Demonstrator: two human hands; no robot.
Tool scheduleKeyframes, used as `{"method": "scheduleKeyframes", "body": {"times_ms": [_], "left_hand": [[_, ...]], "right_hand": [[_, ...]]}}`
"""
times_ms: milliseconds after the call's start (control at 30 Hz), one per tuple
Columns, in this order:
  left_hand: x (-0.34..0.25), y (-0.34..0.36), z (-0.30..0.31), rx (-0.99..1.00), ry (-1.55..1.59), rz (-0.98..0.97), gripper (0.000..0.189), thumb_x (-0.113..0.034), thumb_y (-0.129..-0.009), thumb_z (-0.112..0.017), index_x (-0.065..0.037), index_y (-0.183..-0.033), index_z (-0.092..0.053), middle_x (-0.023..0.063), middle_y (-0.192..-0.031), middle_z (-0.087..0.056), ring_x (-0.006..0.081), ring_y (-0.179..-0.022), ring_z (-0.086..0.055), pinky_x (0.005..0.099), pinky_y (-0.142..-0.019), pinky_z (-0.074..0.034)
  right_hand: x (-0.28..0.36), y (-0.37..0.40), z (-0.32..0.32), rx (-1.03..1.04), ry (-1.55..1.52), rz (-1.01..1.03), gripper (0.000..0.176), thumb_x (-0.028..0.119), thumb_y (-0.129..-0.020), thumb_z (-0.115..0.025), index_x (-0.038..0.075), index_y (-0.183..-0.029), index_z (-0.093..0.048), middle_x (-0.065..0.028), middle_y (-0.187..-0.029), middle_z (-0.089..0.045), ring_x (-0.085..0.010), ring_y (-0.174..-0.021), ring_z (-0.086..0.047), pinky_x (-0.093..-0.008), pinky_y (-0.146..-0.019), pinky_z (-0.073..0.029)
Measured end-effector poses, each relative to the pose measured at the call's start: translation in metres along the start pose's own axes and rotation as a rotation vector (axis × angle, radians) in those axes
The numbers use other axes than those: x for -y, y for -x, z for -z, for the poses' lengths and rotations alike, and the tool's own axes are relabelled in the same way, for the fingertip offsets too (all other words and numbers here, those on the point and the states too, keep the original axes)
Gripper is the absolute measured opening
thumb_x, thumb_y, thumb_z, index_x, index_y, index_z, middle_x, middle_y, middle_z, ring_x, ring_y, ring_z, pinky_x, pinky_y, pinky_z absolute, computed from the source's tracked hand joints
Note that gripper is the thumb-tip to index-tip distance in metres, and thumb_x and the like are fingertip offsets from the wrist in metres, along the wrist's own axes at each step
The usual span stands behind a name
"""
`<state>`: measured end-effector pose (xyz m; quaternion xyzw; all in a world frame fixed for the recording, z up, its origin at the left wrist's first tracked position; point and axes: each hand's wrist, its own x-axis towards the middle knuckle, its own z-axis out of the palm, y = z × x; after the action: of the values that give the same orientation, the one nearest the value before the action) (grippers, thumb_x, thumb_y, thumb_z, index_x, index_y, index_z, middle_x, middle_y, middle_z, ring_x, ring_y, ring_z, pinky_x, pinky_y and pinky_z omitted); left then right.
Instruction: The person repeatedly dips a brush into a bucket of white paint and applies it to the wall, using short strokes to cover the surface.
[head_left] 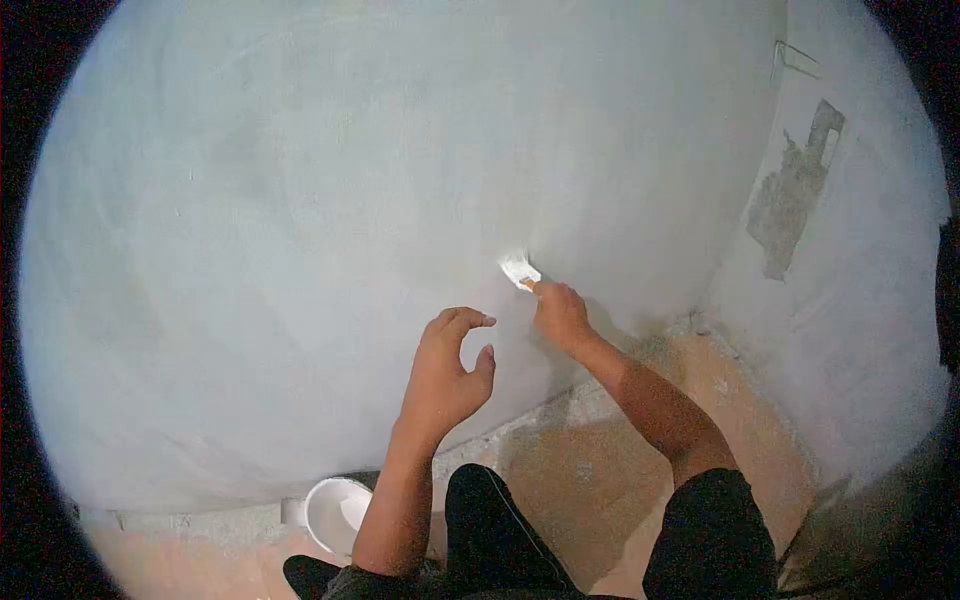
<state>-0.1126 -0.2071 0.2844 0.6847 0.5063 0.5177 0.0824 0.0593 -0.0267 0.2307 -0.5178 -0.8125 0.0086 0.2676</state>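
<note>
My right hand (562, 316) is wrapped round the handle of a paint brush (519, 271), whose white-coated bristles touch the pale grey wall (330, 200). To its left, my left hand (457, 368) is raised near the wall with thumb and fingers apart in a curve, and nothing shows between them. Below my left hand, partly behind my left forearm, a white bucket (322, 512) stands on the floor; something white shows inside it.
A side wall (860, 260) at the right meets the front wall in a corner and bears a rough grey patch (785, 205) and a thin wire piece (798, 58). The brownish floor (590, 480) runs along the wall's foot, under my bent knees.
</note>
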Motion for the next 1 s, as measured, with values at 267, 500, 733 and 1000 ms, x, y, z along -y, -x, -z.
{"method": "scheduleKeyframes", "body": {"times_ms": [267, 500, 733, 1000], "left_hand": [[-0.015, -0.008, 0.003, 0.021, 0.013, -0.041, 0.029, 0.0, -0.076, -0.063, -0.006, -0.104, -0.059, 0.0169, -0.11, -0.06, 0.0353, -0.108, -0.056, 0.0405, -0.096, -0.043], [-0.021, -0.015, 0.0, 0.009, 0.051, -0.118, 0.029, -0.001, -0.076, -0.063, -0.005, -0.105, -0.059, 0.0174, -0.111, -0.059, 0.0357, -0.11, -0.055, 0.0408, -0.097, -0.042], [-0.009, -0.02, -0.002, 0.014, 0.019, -0.073, 0.03, -0.002, -0.077, -0.064, -0.007, -0.106, -0.059, 0.0163, -0.11, -0.059, 0.0352, -0.11, -0.055, 0.0408, -0.097, -0.042], [-0.018, -0.006, -0.018, 0.039, 0.041, -0.036, 0.029, -0.002, -0.076, -0.065, -0.006, -0.104, -0.059, 0.0162, -0.109, -0.06, 0.0352, -0.108, -0.056, 0.041, -0.097, -0.043]], "right_hand": [[0.028, -0.075, 0.127, -0.32, 0.055, -0.042, 0.018, 0.013, -0.073, -0.07, 0.013, -0.09, -0.073, -0.0112, -0.093, -0.068, -0.0286, -0.086, -0.065, -0.0404, -0.076, -0.051], [0.062, -0.108, 0.177, -0.62, -0.023, -0.043, 0.019, 0.01, -0.074, -0.065, 0.011, -0.091, -0.071, -0.0155, -0.088, -0.068, -0.0343, -0.082, -0.066, -0.0432, -0.072, -0.052], [0.009, -0.08, 0.069, -0.475, -0.136, 0.018, 0.027, 0.004, -0.076, -0.059, 0.008, -0.101, -0.069, -0.0195, -0.09, -0.067, -0.0378, -0.083, -0.065, -0.046, -0.075, -0.051], [-0.044, -0.004, -0.029, -0.253, -0.095, -0.02, 0.021, 0.007, -0.075, -0.062, 0.006, -0.096, -0.067, -0.0202, -0.085, -0.065, -0.0394, -0.082, -0.062, -0.0457, -0.072, -0.05]]}}
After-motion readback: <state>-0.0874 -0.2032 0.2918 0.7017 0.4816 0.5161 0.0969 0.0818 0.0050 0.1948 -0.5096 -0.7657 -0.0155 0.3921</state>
